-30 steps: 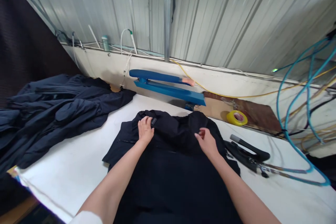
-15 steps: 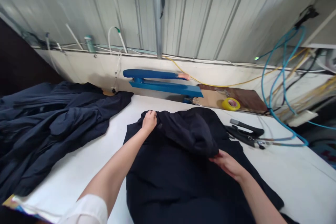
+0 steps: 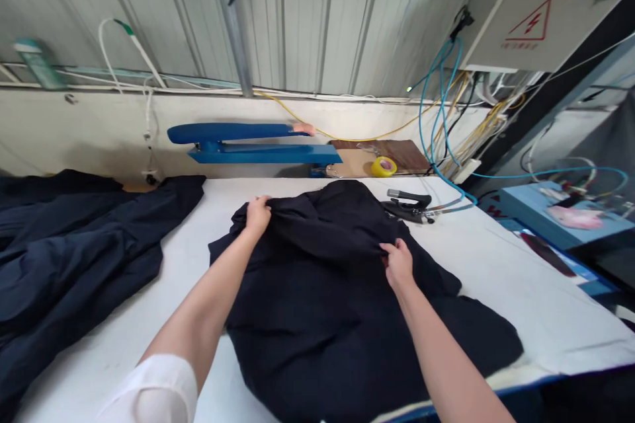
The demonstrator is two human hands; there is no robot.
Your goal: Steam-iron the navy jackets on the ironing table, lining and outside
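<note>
A dark navy jacket [image 3: 322, 317] lies spread on the white padded table [image 3: 496, 277] in front of me. My left hand [image 3: 258, 215] is closed on the fabric at its far left, near the top edge. With fingers pinched, my right hand [image 3: 397, 263] grips the same folded upper part, which looks like a hood or collar, farther right. Between the two hands the cloth is drawn out in loose folds. Just beyond the garment's right side rests an iron [image 3: 409, 205] with a dark handle, partly hidden by the cloth.
Another dark garment [image 3: 84, 244] lies heaped on the left. Behind the table stand a blue sleeve board [image 3: 258, 145] and a yellow tape roll [image 3: 383, 166]. Blue hoses [image 3: 441, 106] hang down to the iron. An electrical box [image 3: 526, 13] is at upper right, above a blue bench [image 3: 570, 211].
My view has turned to the right, bringing the electrical box and blue bench into sight. The right hand has moved up with the cloth edge, and the fold between my hands lies flatter.
</note>
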